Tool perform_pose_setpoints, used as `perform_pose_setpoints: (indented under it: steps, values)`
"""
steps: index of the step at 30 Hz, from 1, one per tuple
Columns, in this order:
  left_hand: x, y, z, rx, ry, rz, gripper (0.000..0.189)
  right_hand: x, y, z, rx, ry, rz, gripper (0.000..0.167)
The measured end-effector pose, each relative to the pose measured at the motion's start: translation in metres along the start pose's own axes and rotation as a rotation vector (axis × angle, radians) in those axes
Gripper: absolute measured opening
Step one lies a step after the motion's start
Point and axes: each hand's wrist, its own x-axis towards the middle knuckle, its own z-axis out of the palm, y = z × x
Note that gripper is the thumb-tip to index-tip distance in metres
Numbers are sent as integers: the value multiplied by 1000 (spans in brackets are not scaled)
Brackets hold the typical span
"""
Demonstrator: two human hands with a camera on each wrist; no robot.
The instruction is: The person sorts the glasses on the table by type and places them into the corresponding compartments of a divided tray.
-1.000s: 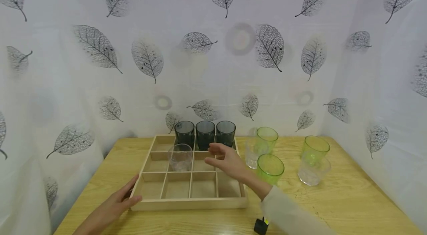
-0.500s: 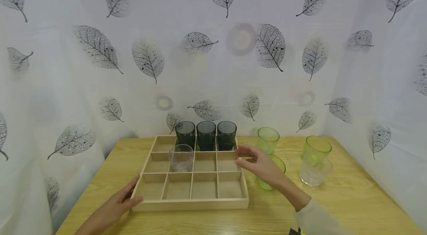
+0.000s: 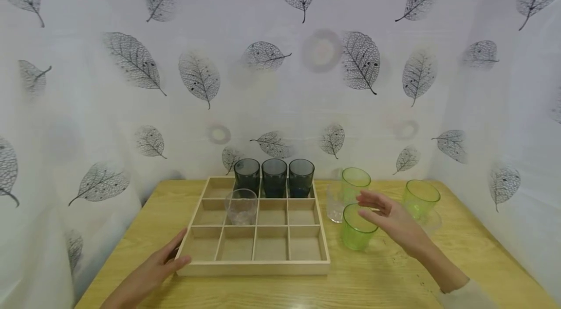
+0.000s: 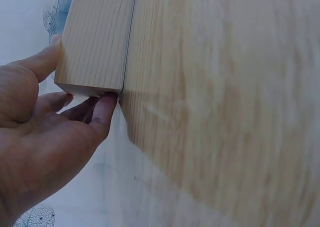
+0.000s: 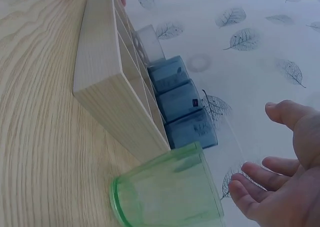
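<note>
My left hand [image 3: 151, 267] holds the front left corner of a divided wooden tray [image 3: 254, 268]; in the left wrist view, its thumb and fingers [image 4: 102, 114] sit on different faces of that corner. Three dark grey glasses [image 3: 274, 180] stand along the tray's back row. One clear glass [image 3: 241, 211] occupies a middle-row compartment, second from the left. With fingers spread and nothing in them, my right hand [image 3: 396, 223] hovers beside the nearest green glass [image 3: 358, 237], its fingertips overlapping the rim in the head view. In the right wrist view the same green glass [image 5: 165, 192] stands between hand and tray.
Right of the tray, two more green glasses [image 3: 356, 183] stand on the wooden table [image 3: 482, 260]. A clear glass [image 3: 335, 209] is close to the tray's right side, and another clear glass [image 3: 433, 221] is partly behind my right hand. A leaf-patterned curtain [image 3: 271, 94] closes off the back.
My right hand has moved from over the tray rightward to the green glasses, empty throughout. The left hand stays at the tray's corner, and the glasses have not moved.
</note>
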Motion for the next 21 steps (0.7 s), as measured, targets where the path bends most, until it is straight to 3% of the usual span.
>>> perform_pose_setpoints:
  steps: [15, 21]
  values:
    - [0, -1, 1, 28, 6, 36, 81, -48, 34, -54, -61, 120, 68, 57]
    - [0, 0, 0, 31, -3, 37, 80, -62, 50, -77, -68, 194, 56, 49]
